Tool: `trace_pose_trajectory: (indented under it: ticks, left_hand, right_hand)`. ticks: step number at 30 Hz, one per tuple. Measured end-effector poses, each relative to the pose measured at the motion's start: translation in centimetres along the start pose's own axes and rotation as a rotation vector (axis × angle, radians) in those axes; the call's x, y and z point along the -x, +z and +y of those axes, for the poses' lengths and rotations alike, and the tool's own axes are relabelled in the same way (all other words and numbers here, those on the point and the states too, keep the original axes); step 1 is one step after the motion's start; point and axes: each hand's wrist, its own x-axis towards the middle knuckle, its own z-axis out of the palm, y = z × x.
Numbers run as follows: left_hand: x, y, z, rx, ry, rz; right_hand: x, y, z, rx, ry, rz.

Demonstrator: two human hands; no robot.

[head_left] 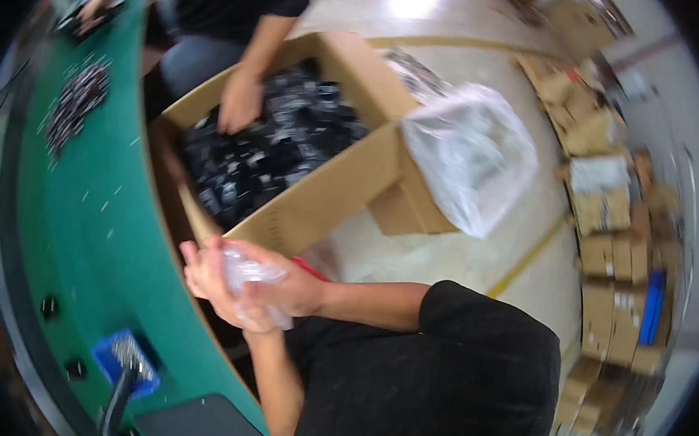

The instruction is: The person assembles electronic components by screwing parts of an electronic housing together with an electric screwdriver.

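Observation:
My left hand (209, 279) and my right hand (294, 292) are pressed together over the edge of the green table (98, 225). Between them they clutch a small crumpled clear plastic bag (252, 279); what is inside it cannot be made out. Just beyond my hands stands a large open cardboard box (331, 192) filled with small black packed parts (278, 144). Another person in a black top reaches one hand (240, 103) into that box. That person's other hand (97, 6) rests at the table's far end.
A big clear plastic bag (471, 158) lies against the box's right side. A heap of small dark parts (78, 102) lies on the table. A blue tray (125, 360) sits near me. Stacked cardboard boxes (614, 261) line the floor at the right.

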Motion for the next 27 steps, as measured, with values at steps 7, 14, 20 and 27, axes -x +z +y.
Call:
trace_pose_trajectory:
  ticks: [7, 14, 20, 27]
  left_hand:
    - [2.5, 10.2, 5.8, 0.398, -0.033, -0.42]
    - [3.9, 1.7, 2.1, 0.174, -0.418, -0.662]
    - [5.9, -2.9, 1.3, 0.093, -0.444, -0.588]
    - [10.1, -10.6, 3.4, -0.126, -0.495, -0.427]
  right_hand:
    - [5.9, -12.3, -4.3, 0.347, -0.271, 0.634]
    - [14.9, -41.1, -16.9, 1.355, -0.565, 1.844]
    - [15.9, -58.4, -1.8, 1.743, 0.3, 1.0]
    - [5.2, -52.2, 4.3, 1.382, -0.001, 0.412]
